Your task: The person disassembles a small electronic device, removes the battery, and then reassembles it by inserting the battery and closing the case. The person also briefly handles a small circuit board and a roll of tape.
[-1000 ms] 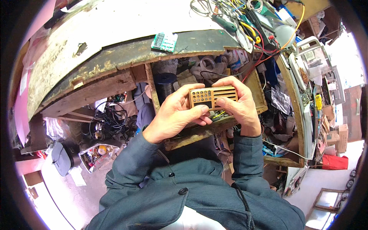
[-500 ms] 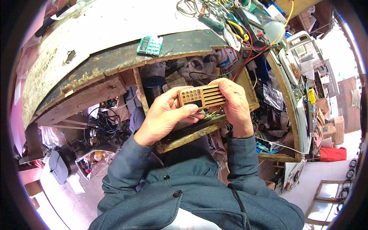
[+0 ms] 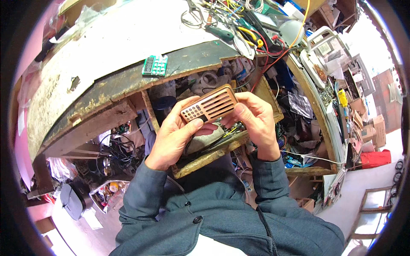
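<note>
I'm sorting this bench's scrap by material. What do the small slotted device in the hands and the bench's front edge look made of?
The slotted device looks like copper-coloured plastic or thin metal, with a smooth satin sheen; which one I cannot tell. Both the left hand and right hand hold it. The bench edge looks like old wood with chipped, worn dark paint.

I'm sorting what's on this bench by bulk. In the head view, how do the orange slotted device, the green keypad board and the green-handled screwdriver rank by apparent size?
1. Orange slotted device, held in both hands close to the camera, which enlarges it.
2. and 3. Green keypad board and green-handled screwdriver: they look about alike, so I won't rank them.
</note>
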A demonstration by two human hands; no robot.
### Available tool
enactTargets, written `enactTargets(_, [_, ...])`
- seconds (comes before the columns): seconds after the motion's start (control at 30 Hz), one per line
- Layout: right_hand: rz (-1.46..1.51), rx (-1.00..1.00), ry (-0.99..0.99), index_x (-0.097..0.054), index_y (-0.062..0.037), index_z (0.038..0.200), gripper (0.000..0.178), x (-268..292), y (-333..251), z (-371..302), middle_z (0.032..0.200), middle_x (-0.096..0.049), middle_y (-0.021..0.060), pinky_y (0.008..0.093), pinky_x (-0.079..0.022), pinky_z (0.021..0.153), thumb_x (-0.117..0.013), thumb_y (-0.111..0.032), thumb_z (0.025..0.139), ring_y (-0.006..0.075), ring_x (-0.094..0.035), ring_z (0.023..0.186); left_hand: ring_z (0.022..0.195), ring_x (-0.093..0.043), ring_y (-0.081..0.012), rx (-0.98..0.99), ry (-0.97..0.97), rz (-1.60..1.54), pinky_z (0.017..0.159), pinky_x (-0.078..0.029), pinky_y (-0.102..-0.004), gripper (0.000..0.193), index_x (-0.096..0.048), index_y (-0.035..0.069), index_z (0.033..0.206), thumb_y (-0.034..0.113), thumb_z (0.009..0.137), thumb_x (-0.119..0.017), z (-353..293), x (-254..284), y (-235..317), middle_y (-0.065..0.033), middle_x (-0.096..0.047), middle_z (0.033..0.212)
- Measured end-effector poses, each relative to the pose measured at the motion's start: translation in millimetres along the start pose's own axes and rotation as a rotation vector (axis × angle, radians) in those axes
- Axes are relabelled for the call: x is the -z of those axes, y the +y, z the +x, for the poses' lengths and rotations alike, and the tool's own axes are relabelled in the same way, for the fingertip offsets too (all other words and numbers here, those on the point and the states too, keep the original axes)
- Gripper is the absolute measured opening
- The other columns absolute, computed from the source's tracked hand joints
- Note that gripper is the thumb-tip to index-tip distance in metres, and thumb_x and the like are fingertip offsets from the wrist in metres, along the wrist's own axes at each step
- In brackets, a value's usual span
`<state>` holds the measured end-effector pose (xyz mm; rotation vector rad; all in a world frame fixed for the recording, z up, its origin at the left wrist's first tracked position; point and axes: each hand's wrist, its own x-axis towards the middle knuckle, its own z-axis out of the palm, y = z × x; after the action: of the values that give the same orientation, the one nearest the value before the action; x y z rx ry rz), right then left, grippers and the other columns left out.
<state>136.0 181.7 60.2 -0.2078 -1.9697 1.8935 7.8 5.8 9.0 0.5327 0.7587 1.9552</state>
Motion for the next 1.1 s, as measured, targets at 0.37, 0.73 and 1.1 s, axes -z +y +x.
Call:
enactTargets(0.37, [-0.08,0.067,0.128,-0.065,0.0048,0.117,0.023,-18.9,-15.7,-7.4,0.1,-0.073,0.0089,0.0263,-0.056,0.079,-0.064,-0.012,0.101,0.0124,-0.069,0.087,0.11,-0.068,-0.0321,0.024,-0.033,0.01,0.095,-0.059,-0.0441,0.056,-0.039,0.0,0.146,0.011,0.098,-0.066,-3.0,1.6,2.0,-0.0194,-0.061,0.133])
enactTargets(0.73, [-0.077,-0.064,0.151,-0.07,0.0012,0.104,0.026,-2.6,-3.6,15.5,0.089,-0.072,0.0019,0.0229,-0.052,0.071,-0.063,-0.024,0.103,0.0066,-0.063,0.078,0.092,-0.074,-0.0287,0.12,-0.029,0.178,0.081,-0.063,-0.0354,0.052,-0.044,-0.003,0.14,0.018,0.098,-0.067,-5.9,-3.0,5.4,-0.0205,-0.07,0.112])
enactTargets(1.1, [-0.109,0.059,0.258,-0.071,0.0018,0.096,0.024,-8.7,10.1,13.1,0.086,-0.071,0.0007,0.0223,-0.049,0.07,-0.063,-0.02,0.103,0.0049,-0.061,0.075,0.098,-0.074,-0.0287,0.13,-0.025,0.164,0.085,-0.062,-0.0366,0.049,-0.045,-0.004,0.141,0.014,0.099,-0.064,-6.7,-2.7,7.8,-0.0201,-0.07,0.115])
